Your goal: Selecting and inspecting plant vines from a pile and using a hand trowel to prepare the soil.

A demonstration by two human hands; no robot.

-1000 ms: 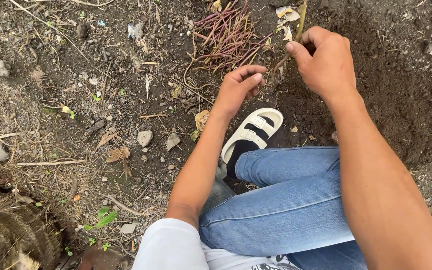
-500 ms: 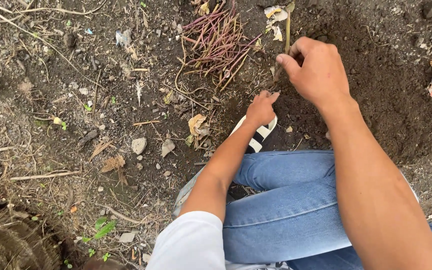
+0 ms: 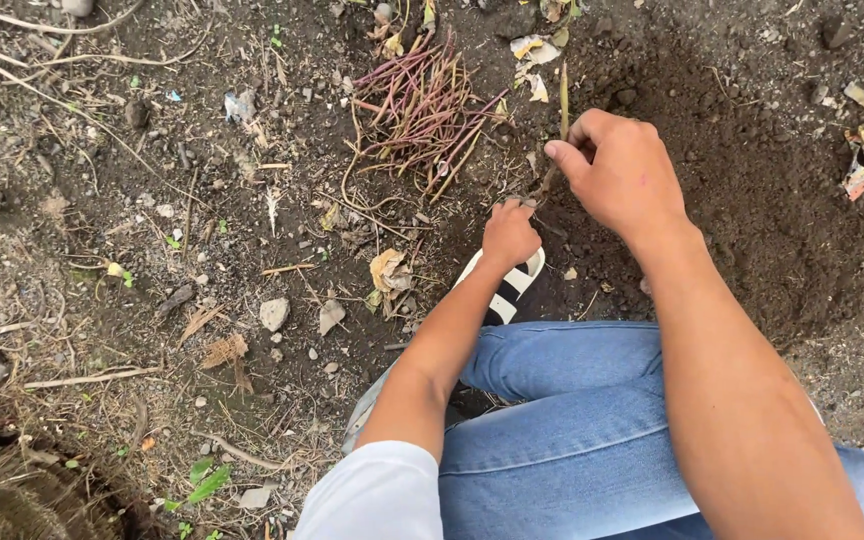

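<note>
Stem cutting (image 3: 563,105), upright in dark loose soil (image 3: 752,170), pinched by right hand (image 3: 617,170). Left hand (image 3: 508,233), fingers curled, presses soil at its base beside sandal (image 3: 512,285). Risk: hard pressing may snap or tilt the stem.

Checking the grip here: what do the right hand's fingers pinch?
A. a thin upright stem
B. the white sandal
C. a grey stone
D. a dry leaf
A: the right hand is closed around a thin upright stem that rises from the dark soil.
</note>
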